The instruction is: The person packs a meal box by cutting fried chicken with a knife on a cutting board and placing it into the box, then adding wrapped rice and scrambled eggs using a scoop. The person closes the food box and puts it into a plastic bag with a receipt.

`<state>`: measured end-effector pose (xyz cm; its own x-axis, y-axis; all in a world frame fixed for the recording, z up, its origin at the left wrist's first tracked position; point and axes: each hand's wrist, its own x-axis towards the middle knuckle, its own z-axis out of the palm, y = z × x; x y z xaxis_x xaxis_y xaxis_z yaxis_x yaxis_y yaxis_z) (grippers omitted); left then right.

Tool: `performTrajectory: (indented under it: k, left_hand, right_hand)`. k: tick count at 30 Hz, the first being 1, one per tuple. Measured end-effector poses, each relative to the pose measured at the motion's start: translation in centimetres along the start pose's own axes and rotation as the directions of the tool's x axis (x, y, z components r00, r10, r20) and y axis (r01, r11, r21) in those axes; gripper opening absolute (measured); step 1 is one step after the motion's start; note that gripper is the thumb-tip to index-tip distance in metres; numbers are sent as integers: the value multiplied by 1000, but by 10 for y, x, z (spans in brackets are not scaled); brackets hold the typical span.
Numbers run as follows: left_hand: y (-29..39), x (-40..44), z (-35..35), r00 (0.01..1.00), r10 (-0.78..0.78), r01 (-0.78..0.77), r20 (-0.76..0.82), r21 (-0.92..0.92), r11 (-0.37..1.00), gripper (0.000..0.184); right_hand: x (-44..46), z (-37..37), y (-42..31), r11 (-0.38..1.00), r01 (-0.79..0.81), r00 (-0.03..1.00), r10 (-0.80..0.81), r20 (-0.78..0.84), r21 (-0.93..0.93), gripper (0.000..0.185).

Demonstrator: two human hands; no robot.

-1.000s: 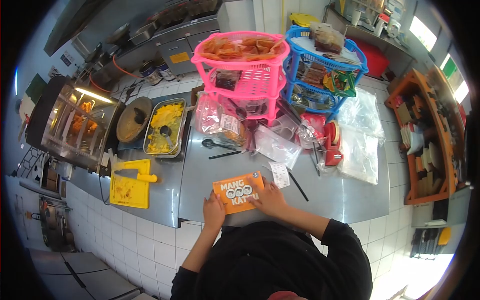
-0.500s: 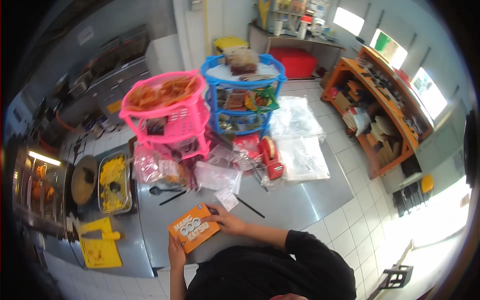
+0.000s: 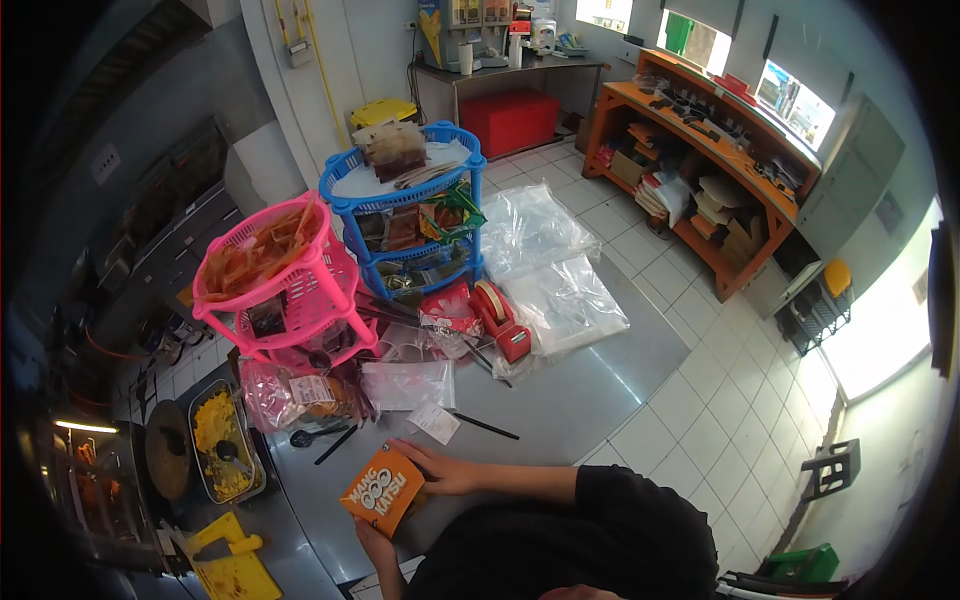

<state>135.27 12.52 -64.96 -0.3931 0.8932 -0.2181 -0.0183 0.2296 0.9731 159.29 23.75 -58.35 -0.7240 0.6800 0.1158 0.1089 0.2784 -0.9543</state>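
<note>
An orange printed box [image 3: 384, 488] is held tilted near the front edge of the steel table [image 3: 610, 395]. My left hand [image 3: 378, 546] grips its lower edge, fingers partly hidden by it. At its upper right side, my right hand [image 3: 446, 472] holds it with the fingers against the edge. Just beyond the box lie a white paper slip [image 3: 434, 422], a black stick [image 3: 487, 427] and a black spoon [image 3: 318, 434].
Pink [image 3: 335, 290] and blue [image 3: 400, 200] basket racks stand on the table. Beside them are a red tape dispenser [image 3: 502, 325] and clear plastic bags [image 3: 570, 305]. At left are a yellow food tray [image 3: 225, 450] and a knife on a yellow cutting board [image 3: 235, 570].
The view has swung to the right, so the table items appear farther left. The box, lying flatter on the table earlier, is now tilted up between both hands.
</note>
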Motion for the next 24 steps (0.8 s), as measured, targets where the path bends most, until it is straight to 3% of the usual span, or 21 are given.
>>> performTrajectory:
  k: [2,4,5,6,7,9,11,12,13,14,15,16,17,18,19,20,21,22,23,24]
  left_hand:
    - [1,1,-2,999,-11,12,30,-23,1000,56]
    - [-2,7,-7,998,-64,63,11,72,995,53]
    - [-12,12,-12,998,-65,63,15,75,995,53]
    - [-24,18,-16,999,-46,49,-19,197,979,54]
    - [-35,23,-20,998,-22,38,-52,315,948,54]
    - [-6,16,-6,993,-87,102,-76,224,969,55]
    - [5,14,-3,982,-158,171,-100,130,977,56]
    - [2,14,-5,991,-100,122,-92,282,952,55]
    - [0,12,-6,996,-45,72,-72,425,902,55]
    - [6,5,-1,996,-49,75,-71,426,901,55]
    - [20,-3,9,995,8,56,-103,605,795,53]
    - [31,-6,18,989,71,51,-128,755,653,51]
    - [35,-5,20,988,70,60,-138,757,651,51]
    - [38,-6,19,992,97,17,-85,831,556,51]
    - [42,-6,20,993,117,-29,-27,891,454,51]
    - [53,-5,21,993,110,-19,-34,893,450,51]
    - [69,-5,21,999,5,-41,42,920,389,53]
    - [77,-5,18,989,-102,-67,107,941,331,55]
    - [72,-4,15,991,-98,-51,88,942,331,55]
    - [61,1,16,992,67,-126,110,942,310,61]
  right_hand:
    - [-6,-5,-3,996,-72,996,70,55,48,89]
    - [-6,-11,-5,986,-144,984,134,115,89,90]
    - [-4,-14,-6,918,-189,981,158,115,348,89]
    - [-3,-18,-10,785,-216,976,180,120,581,90]
    - [-3,-19,-16,785,-213,977,179,116,582,90]
    - [-2,-20,-37,908,-197,980,169,107,371,89]
    - [4,-15,-29,937,-230,972,207,113,263,86]
    - [4,-8,-24,951,-269,961,254,114,153,84]
    - [3,0,-17,949,-274,959,258,114,159,84]
    - [1,8,-9,945,-327,944,327,50,-5,80]
    - [4,9,-12,911,-376,926,378,-24,-168,76]
    - [6,5,-13,913,-370,928,373,-19,-171,76]
    - [9,-2,-27,817,-421,886,464,16,-393,73]
    - [11,-3,-35,679,-433,832,555,27,-593,70]
    - [11,6,-29,684,-430,831,555,37,-589,70]
    - [9,21,-17,608,-395,889,441,-120,-688,69]
    - [9,31,-6,512,-373,923,290,-254,-773,69]
    - [6,32,7,565,-303,953,166,-255,-767,73]
    - [3,28,7,572,-285,958,156,-240,-769,73]
    - [2,13,2,556,-131,988,9,-151,-821,75]
